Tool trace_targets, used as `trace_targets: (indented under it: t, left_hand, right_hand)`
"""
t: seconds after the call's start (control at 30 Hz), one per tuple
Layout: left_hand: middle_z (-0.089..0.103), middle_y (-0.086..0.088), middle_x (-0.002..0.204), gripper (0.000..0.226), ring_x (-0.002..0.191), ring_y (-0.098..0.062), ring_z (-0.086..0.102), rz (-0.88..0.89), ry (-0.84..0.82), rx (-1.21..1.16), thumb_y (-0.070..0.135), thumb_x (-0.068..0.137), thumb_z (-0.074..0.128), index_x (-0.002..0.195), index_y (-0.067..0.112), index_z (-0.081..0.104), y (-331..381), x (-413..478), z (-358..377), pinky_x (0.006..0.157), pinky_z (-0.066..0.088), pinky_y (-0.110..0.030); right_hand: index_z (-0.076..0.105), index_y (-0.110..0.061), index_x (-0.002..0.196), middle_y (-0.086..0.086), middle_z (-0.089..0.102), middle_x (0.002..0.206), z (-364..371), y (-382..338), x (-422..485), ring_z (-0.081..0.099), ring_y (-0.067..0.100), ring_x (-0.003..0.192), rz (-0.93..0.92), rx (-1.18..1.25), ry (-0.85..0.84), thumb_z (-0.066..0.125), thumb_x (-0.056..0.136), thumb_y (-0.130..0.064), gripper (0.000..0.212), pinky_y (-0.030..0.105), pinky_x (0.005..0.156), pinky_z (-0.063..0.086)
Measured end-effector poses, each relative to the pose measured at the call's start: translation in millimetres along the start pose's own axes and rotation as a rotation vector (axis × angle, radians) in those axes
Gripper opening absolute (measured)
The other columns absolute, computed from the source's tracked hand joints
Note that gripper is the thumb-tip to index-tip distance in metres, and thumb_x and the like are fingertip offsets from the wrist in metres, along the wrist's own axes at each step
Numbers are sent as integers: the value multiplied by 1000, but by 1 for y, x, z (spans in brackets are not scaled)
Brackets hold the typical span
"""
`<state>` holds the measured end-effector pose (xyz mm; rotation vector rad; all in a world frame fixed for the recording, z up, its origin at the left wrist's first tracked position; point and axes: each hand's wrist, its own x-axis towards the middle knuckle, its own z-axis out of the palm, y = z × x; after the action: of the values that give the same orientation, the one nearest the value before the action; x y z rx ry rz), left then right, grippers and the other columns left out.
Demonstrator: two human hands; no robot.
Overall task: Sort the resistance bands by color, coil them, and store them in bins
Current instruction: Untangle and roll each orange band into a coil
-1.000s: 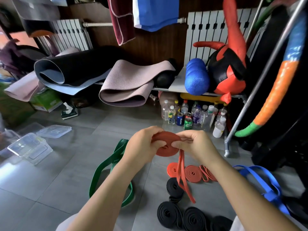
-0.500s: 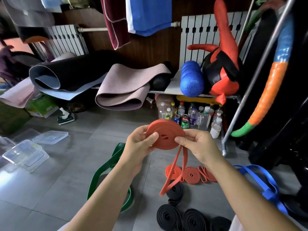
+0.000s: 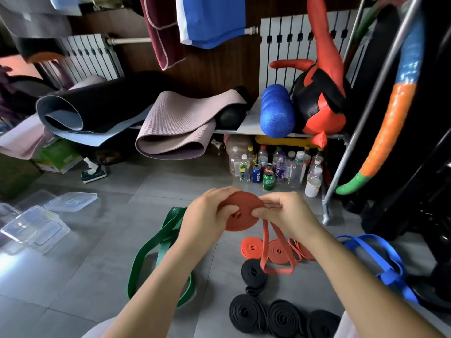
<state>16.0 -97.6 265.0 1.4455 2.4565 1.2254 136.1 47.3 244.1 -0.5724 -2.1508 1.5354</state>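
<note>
My left hand (image 3: 207, 213) and my right hand (image 3: 285, 213) both pinch a partly coiled red resistance band (image 3: 240, 217) held above the floor. Its loose end hangs down as a short loop. Below it on the floor lie coiled red bands (image 3: 278, 250) and several coiled black bands (image 3: 253, 272). An uncoiled green band (image 3: 156, 250) lies to the left. A loose blue band (image 3: 375, 254) lies to the right. Clear plastic bins (image 3: 34, 228) with lids sit at the far left.
A low shelf carries rolled yoga mats (image 3: 170, 132), a blue foam roller (image 3: 277, 115) and a red and black bag (image 3: 319, 103). Bottles and cans (image 3: 268, 167) stand under it. A metal rack leg (image 3: 327, 211) rises at right.
The red coil has been turned and wound further, so its hanging tail is shorter than before. Both hands dropped slightly and kept their hold.
</note>
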Motion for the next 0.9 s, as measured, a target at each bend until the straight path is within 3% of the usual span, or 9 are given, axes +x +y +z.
trace_targets:
  t: [0.1,0.27,0.37,0.57,0.67,0.73,0.8,0.9]
  left_hand:
    - [64,26,94,44,92,-10,63,-74,105,-286,4,79,69,98,43,64,5,6,-4,83,49,-19]
    - [71,-4,95,41,93,-31,65,-159,162,-723,-4,83,64,93,35,69,9,6,2,81,53,-48]
    - [72,-3,91,33,91,-32,67,-245,151,-823,-3,85,62,92,29,67,10,0,12,83,53,-55]
    - [65,-5,103,28,96,-27,65,-283,104,-587,4,88,62,97,29,54,10,1,19,86,53,-50]
    - [51,5,127,50,113,-12,53,-48,34,-92,13,86,65,130,27,45,5,2,9,91,45,-29]
    - [48,5,132,62,118,-12,47,172,-7,106,18,86,65,141,27,37,4,0,6,92,40,-26]
    - [58,3,122,45,110,-17,55,219,-83,176,23,91,59,134,27,49,7,-2,7,87,45,-28]
    - [67,6,108,25,98,-17,62,66,-203,87,22,93,55,116,25,65,10,0,10,84,50,-33]
  right_hand:
    - [72,-16,95,-6,74,87,-4,0,-1,69,5,82,1,41,38,77,73,-9,24,17,78,54]
    - [71,-22,91,-21,71,74,-4,-3,-2,67,-5,79,-18,156,50,70,79,-4,22,8,71,49]
    - [69,-28,87,-22,71,75,-9,-4,-1,67,-5,79,-18,210,54,67,81,-2,26,6,70,48]
    - [70,-26,85,-21,71,72,-11,-3,-4,68,-4,75,-16,188,62,71,78,-3,24,6,66,48]
    - [72,-15,94,-14,73,76,-11,-2,-5,69,1,76,35,140,28,73,78,-5,19,12,69,52]
    - [72,-12,98,-6,74,85,-7,0,-6,69,2,78,39,33,-9,73,78,-7,21,18,76,55]
    - [73,-12,100,1,74,91,-3,0,-8,69,3,80,12,-68,-32,74,78,-8,23,22,79,55]
    - [74,-16,99,0,75,91,-2,2,-9,70,8,84,-15,-166,-40,74,77,-9,23,31,83,55]
